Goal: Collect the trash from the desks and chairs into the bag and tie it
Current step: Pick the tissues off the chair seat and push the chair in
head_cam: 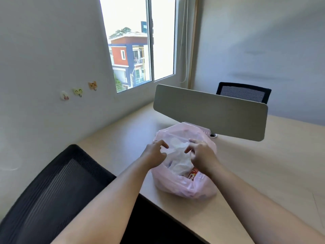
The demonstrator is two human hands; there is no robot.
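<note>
A translucent pink plastic bag (pixel 177 187) sits on the light wooden desk (pixel 263 164), bulging with white crumpled paper (pixel 179 161) and a red wrapper (pixel 192 175). My left hand (pixel 155 153) pinches the bag's top edge on the left side. On the right side, my right hand (pixel 202 155) has its curled fingers gripping the rim. The bag's mouth lies between the two hands and looks partly open.
A black mesh chair (pixel 52 187) stands at the desk's near left. A grey divider panel (pixel 211 111) rises behind the bag, with a second black chair (pixel 243 92) beyond it. A wall and a window (pixel 139 44) are on the left.
</note>
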